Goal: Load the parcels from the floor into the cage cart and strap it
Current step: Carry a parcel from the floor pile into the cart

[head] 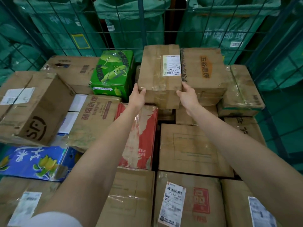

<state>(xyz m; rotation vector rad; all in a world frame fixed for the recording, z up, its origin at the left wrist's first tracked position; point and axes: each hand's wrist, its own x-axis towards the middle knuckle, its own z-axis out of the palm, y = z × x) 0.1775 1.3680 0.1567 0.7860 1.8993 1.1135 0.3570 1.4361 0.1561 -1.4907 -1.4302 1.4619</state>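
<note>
Left grip (138, 95) and right grip (186, 94) are both clamping the near corners of the brown box (159, 74), thumbs curled onto its top. I'm holding it on the top layer at the back of the cage cart (144, 32), wedged between the green box (113, 72) and another brown carton (203, 71).

You see green mail sacks (136, 22) hanging beyond the far mesh, printed white; more at far right.
</note>
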